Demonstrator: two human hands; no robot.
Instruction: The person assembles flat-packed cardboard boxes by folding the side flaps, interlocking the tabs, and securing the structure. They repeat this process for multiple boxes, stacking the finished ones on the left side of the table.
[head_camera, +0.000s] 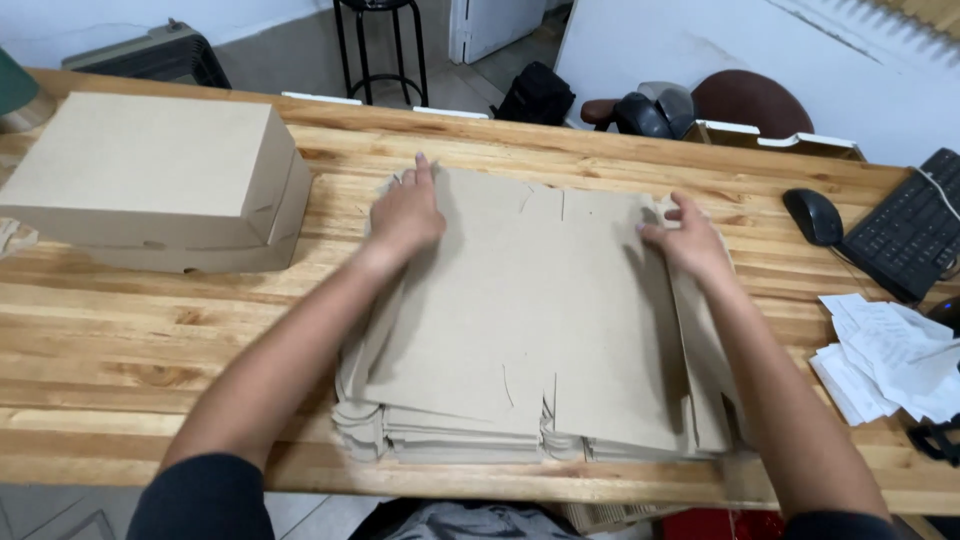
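A stack of flat cardboard blanks lies at the middle of a wooden table, its near edge at the table's front edge. The top blank sits slightly askew on the pile, cut slits showing along its far and near sides. The left hand rests palm down on the stack's far left corner, fingers straight and spread flat, gripping nothing. The right hand lies on the stack's far right edge, fingers curled loosely over the top blank's border; whether it pinches the sheet cannot be told. Both forearms reach in from the near side, dark sleeves at the elbows.

Left of the stack, well apart, stand two folded cardboard boxes, one on the other, lids shut, contents hidden. Right of the stack lie one black mouse, one black keyboard and a loose heap of white papers. Beyond the table, behind the stack, stands one black stool.
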